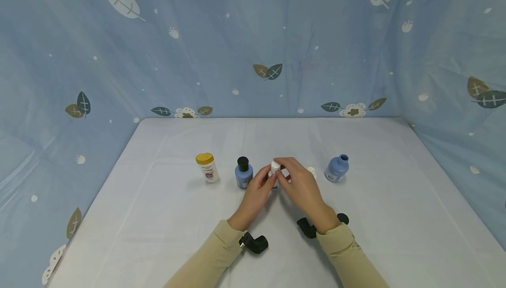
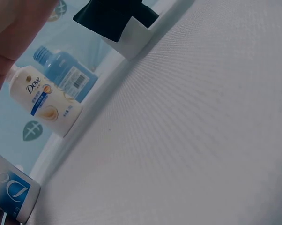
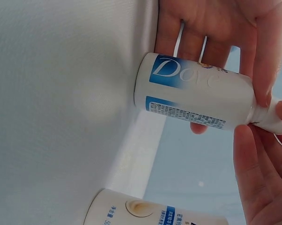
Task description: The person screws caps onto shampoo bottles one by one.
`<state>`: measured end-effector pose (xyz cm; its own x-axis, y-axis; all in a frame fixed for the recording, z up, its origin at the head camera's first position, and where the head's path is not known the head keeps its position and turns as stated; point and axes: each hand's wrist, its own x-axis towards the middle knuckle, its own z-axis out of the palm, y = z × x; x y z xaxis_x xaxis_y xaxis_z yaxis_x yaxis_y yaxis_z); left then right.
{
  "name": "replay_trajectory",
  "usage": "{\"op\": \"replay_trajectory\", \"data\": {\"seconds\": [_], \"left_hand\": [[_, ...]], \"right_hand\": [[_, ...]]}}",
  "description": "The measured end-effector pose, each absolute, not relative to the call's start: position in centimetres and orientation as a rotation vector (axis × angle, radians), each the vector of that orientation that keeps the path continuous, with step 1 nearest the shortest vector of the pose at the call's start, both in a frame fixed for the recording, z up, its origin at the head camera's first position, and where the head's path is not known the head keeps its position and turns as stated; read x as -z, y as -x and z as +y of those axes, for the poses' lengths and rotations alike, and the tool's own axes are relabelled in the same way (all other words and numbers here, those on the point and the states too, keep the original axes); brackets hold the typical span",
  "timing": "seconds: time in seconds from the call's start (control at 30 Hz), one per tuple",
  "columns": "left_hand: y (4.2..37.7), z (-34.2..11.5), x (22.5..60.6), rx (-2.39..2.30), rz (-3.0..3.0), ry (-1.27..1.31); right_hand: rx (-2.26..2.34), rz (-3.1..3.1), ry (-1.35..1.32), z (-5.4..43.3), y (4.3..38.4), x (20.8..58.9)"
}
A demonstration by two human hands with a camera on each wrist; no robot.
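Observation:
A small white Dove bottle [image 3: 192,101] with blue label patches stands upright between both hands. My left hand [image 1: 254,196] grips it, the fingers wrapping behind the body and the thumb at the neck. On the white cap [image 1: 275,165], my right hand [image 1: 302,185] pinches with fingertips and thumb. The right wrist view shows this bottle's base close to the white table [image 3: 52,117]. Just right of the right hand stands a second white Dove bottle [image 2: 45,101], mostly hidden behind that hand in the head view.
Left of the hands are a blue bottle [image 1: 243,176] with a black cap and a white bottle [image 1: 209,171] with a yellow lid. Another blue bottle [image 1: 336,169] with an uncovered neck stands at the right. A patterned blue curtain [image 1: 253,37] hangs behind the table.

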<state>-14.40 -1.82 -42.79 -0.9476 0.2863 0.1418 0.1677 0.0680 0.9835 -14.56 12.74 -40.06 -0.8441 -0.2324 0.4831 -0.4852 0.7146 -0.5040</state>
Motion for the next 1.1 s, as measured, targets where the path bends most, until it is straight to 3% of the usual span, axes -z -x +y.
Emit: {"op": "replay_trajectory", "data": {"seconds": [0.83,1.1], "left_hand": [[14.23,-2.13,43.45,-2.1,2.144,-0.545],[14.43,-1.91,43.21,-2.077,2.183,-0.543]], "right_hand": [[-0.904,-2.557,-0.524,12.27,14.5,40.61],[-0.827,-2.539,-0.623,12.63,14.62,40.41]]}}
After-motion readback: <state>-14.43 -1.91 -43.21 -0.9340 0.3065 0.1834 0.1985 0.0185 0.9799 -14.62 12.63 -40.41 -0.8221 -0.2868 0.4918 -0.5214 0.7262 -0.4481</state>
